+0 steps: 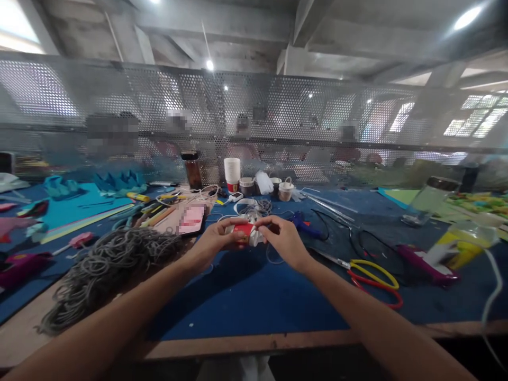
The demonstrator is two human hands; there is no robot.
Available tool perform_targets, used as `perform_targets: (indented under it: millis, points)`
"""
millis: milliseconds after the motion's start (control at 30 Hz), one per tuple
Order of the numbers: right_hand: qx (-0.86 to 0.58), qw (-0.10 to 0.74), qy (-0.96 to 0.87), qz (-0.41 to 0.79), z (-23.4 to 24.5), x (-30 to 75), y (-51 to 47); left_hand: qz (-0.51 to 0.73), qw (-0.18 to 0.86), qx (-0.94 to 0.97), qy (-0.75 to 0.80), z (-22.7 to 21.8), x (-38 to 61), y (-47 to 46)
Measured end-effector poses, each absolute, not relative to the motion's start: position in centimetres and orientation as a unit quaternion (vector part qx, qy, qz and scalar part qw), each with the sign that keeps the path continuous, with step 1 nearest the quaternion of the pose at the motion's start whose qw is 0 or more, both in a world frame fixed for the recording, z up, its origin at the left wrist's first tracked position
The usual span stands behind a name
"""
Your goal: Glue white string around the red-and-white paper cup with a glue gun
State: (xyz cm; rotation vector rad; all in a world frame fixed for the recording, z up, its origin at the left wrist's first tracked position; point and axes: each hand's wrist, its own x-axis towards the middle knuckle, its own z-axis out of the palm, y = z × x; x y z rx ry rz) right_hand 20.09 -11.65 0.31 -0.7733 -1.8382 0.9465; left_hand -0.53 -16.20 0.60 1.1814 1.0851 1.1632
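Observation:
A small red and white paper cup (246, 232) lies on its side in the air, low over the blue table cover. My left hand (216, 241) is closed around the cup's left part, thumb in front and fingers behind. My right hand (286, 243) pinches at the white right end of the cup. What its fingertips hold there is too small to make out. Just behind the hands lies a loose bundle of thin grey cord (264, 205). A blue glue gun (307, 225) rests to the right of my right hand.
Scissors (375, 270) with yellow and red handles lie at right, near a purple glue gun (428, 264). Grey cord (115, 259) is heaped at left beside a phone (191, 218). Stacked paper cups (232, 170), a dark bottle (193, 172) and a glass jar (428, 201) stand farther back.

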Motion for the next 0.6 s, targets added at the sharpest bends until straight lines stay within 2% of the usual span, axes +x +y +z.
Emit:
perform_targets:
  millis: [200, 433, 600]
  points:
    - [-0.312, 0.469, -0.771, 0.299, 0.0, 19.7, -12.0, 0.502, 0.530, 0.512, 0.454, 0.1, -0.4, -16.2]
    - [-0.266, 0.447, -0.836, 0.175, -0.6, 19.7, -11.9, 0.503, 0.500, 0.520, 0.476, -0.4, -0.2, -16.5]
    - [-0.274, 0.440, -0.842, 0.146, -1.0, 19.9, -11.6, 0.525, 0.506, 0.506, 0.460, -0.6, -0.1, -16.4]
